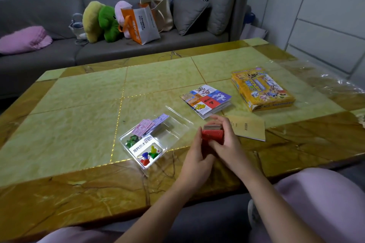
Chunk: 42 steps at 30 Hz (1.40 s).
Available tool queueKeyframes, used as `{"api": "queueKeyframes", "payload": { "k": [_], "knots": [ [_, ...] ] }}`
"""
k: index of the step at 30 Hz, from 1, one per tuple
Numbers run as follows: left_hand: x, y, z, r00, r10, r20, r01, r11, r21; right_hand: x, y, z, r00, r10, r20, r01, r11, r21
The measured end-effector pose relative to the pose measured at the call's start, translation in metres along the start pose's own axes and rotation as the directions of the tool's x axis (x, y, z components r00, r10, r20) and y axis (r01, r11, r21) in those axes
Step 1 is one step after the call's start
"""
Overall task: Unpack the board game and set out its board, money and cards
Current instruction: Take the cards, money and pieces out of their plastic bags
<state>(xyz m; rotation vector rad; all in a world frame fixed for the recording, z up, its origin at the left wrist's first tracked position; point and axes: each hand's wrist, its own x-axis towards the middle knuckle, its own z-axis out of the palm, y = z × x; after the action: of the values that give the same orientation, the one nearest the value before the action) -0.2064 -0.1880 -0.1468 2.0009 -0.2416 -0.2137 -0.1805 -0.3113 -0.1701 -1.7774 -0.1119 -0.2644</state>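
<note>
We saw a red stack of game cards (213,134) held just above the near edge of the green-and-brown stone table (79,104). Left hand (196,154) gripped it from the left, fingers curled. Right hand (228,141) pinched it from the right and top. Clear plastic tray (178,117) just left held pink and purple paper money (149,126) and coloured plastic pawns (149,155). Folded colourful board (207,100) lay beyond, tan booklet (249,126) beside it, yellow game box (260,89) farther right.

The right hand (227,142) hides part of the red card stack (212,135).
</note>
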Motion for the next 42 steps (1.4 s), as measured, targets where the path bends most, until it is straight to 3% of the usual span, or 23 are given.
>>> {"api": "queueKeyframes", "payload": {
  "k": [5, 10, 15, 18, 21, 24, 28, 33, 39, 42],
  "knots": [
    [0.002, -0.004, 0.002, 0.992, 0.056, 0.110, -0.075, 0.981, 0.179, -0.002, 0.003, 0.005, 0.989, -0.148, 0.029, 0.151, 0.967, -0.206],
    [0.013, -0.001, -0.017, 0.977, 0.022, 0.210, -0.090, 0.942, 0.324, 0.003, 0.001, 0.002, 0.997, -0.003, 0.074, 0.017, 0.982, -0.188],
    [0.029, 0.001, -0.079, 0.993, 0.118, 0.022, -0.111, 0.832, 0.543, 0.044, -0.028, -0.001, 0.992, 0.128, 0.010, -0.128, 0.992, 0.004],
    [0.033, -0.015, -0.114, 0.996, -0.047, -0.079, 0.090, 0.676, 0.732, 0.092, -0.041, 0.004, 0.973, 0.228, -0.040, -0.221, 0.967, 0.125],
    [0.036, -0.033, -0.132, 0.974, -0.193, -0.122, 0.223, 0.686, 0.692, 0.140, -0.047, 0.017, 0.941, 0.332, -0.066, -0.309, 0.922, 0.233],
    [0.043, -0.046, -0.143, 0.972, -0.139, -0.190, 0.228, 0.754, 0.616, 0.181, -0.044, 0.043, 0.895, 0.445, -0.045, -0.416, 0.865, 0.279],
    [0.049, -0.055, -0.160, 0.944, -0.040, -0.329, 0.204, 0.853, 0.480, 0.228, -0.033, 0.075, 0.891, 0.453, -0.003, -0.451, 0.888, 0.092],
    [0.048, -0.068, -0.178, 0.952, -0.104, -0.289, 0.209, 0.909, 0.360, 0.266, -0.034, 0.102, 0.882, 0.458, 0.111, -0.408, 0.859, -0.308],
    [0.053, -0.073, -0.185, 0.960, -0.149, -0.236, 0.217, 0.931, 0.295, 0.272, -0.022, 0.118, 0.833, 0.520, 0.189, -0.385, 0.790, -0.477],
    [0.052, -0.073, -0.185, 0.960, -0.162, -0.230, 0.220, 0.941, 0.255, 0.271, -0.018, 0.119, 0.876, 0.463, 0.134, -0.280, 0.714, -0.642]
  ]
}}
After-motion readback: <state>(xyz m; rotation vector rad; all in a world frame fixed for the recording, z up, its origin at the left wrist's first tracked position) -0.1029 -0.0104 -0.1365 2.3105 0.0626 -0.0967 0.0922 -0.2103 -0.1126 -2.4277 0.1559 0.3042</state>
